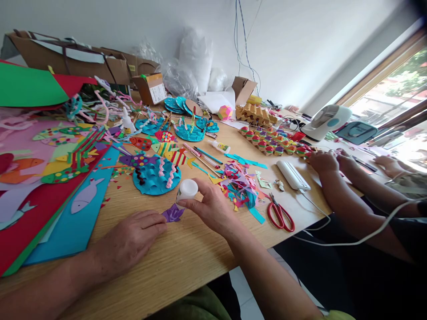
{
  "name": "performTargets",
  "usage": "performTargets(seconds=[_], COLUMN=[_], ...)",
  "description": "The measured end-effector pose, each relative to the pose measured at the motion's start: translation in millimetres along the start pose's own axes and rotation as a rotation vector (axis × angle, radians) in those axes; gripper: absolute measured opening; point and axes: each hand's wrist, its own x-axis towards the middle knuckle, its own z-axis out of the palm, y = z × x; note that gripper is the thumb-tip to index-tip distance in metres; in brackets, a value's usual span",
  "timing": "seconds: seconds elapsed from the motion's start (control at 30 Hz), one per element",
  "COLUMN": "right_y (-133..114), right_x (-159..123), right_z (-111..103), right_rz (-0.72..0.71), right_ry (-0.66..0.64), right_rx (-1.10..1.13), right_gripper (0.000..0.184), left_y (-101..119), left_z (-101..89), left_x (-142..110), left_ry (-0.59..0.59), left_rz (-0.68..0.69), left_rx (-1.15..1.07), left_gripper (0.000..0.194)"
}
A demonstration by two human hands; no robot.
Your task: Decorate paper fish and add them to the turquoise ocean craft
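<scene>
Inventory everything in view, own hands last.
Wooden table: 1, brown, centre
Paper cutout: 1, purple, front
Glue bottles: 3, white, one held
Craft discs: several, blue, middle
Paper fish: many, multicolour, left, middle
Card sheets: several, multicolour, left
Paper scraps: many, multicolour, right
Scissors: 1, red handles, right
Corded device: 1, white, right
Egg cartons: several, multicolour, back right
Cardboard boxes: several, brown, back
Plastic bags: several, whitish, back
Other people's hands: several, right
Left hand: 1, touching cutout
Right hand: 1, holding bottle

Olive-green garment (pixel 193 306), black cloth (pixel 231 289) beside; yellow-green sleeve edge (pixel 338 315) at right elbow; forearms (pixel 270 271) bare.
</scene>
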Motion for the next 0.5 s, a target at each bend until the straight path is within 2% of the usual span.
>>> performTargets(seconds=[0.5], right_y=[1.1], right_x=[-0.1], right_z=[0.3], right_rz=[0.015], right_ry=[-0.004], right_rx=[0.007], right_gripper=[0.012], left_y=[0.2], left_z=[2.6], left_x=[-1.5], left_ry=[0.003], left_rz=[-0.014], left_rx=[-0.019], left_gripper=[0.03])
